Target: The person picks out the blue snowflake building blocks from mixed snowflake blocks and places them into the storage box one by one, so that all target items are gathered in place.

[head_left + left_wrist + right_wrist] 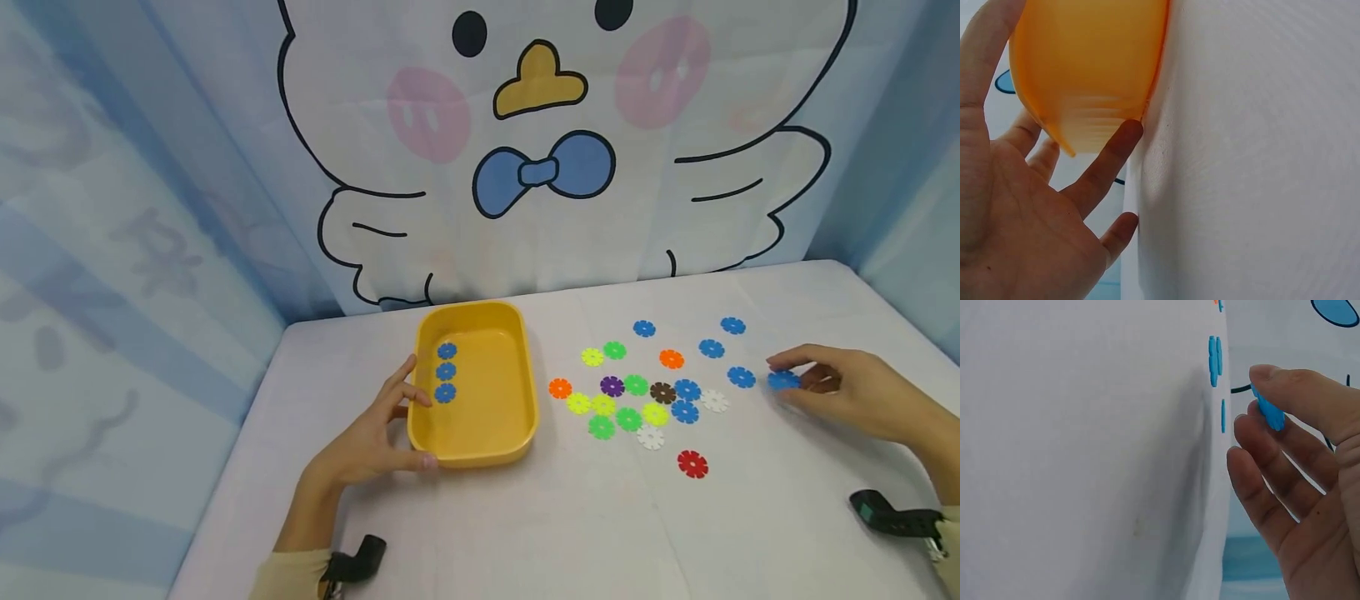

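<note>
My left hand (365,443) holds the near left corner of a yellow plastic tray (515,452), fingers over the left rim and thumb at the near end. In the left wrist view the tray's wall (1094,56) rises beside the spread fingers. Inside the tray, three blue flower-shaped discs (446,372) lie in a column along the left side. At the right of the table, my right hand (858,390) pinches another blue flower-shaped disc (783,380) between thumb and fingers. The right wrist view shows that disc (1270,414) held above the tabletop.
Loose flower-shaped discs lie between tray and right hand: several blue ones (712,348), green (628,418), yellow (578,403), orange (671,359) and white (650,437), plus a purple (612,386), a brown (663,393) and a red one (692,464). A printed curtain (540,242) hangs behind the white-covered table (540,533).
</note>
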### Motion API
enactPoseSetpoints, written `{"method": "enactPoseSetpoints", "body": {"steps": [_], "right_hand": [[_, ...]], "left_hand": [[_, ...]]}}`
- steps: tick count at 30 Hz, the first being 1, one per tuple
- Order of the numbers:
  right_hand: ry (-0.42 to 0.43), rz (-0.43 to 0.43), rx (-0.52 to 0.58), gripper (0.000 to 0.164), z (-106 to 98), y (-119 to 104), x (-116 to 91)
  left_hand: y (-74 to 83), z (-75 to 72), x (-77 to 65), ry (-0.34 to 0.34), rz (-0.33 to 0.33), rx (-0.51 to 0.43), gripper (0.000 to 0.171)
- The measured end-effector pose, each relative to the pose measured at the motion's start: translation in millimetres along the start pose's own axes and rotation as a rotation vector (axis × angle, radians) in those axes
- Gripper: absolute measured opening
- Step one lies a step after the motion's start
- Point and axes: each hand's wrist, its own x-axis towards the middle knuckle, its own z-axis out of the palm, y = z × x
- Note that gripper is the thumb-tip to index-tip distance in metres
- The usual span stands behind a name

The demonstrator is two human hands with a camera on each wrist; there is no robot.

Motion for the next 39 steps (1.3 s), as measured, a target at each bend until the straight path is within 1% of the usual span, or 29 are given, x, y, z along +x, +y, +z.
{"method": "enactPoseSetpoints", "body": {"steps": [5,14,19,25,28,31,35,39], "right_hand": [[0.045,-0.044,0.014,0.044,-4.2,-10.7,5.9],[0.112,-0.125,0.015,0.045,-9.0,-33.0,17.1],[0.116,-0.152,0.015,0.044,-11.0,-42.8,26.1],[0.116,-0.206,0.043,0.045,-13.9,-57.0,36.0],[0.125,-0.202,0.073,0.045,-14.0,-67.4,40.5],[0.132,-0.178,0.112,0.045,-13.1,-77.5,45.3],[0.113,-0.231,0.128,0.043,-10.7,-89.4,52.4],[0.109,-0.298,0.127,0.044,-9.2,-96.9,58.5]], "left_hand": [[0.5,-1.2,0.0,-0.004,0.011,-0.011,0.07],[-1.1,-2.0,-1.9,-0.005,0.021,-0.016,0.066],[-3.3,-1.4,-1.6,-0.007,0.021,-0.022,0.066],[-3.8,-1.3,0.4,-0.005,0.016,-0.01,0.067],[-2.7,-1.1,-0.9,-0.002,0.006,0.005,0.067],[-2.7,-1.8,-0.5,0.0,0.003,0.016,0.066],[-2.9,-3.8,-2.0,0.0,-0.005,0.021,0.066],[-3.4,-2.8,-0.1,-0.007,0.019,0.015,0.066]]}}
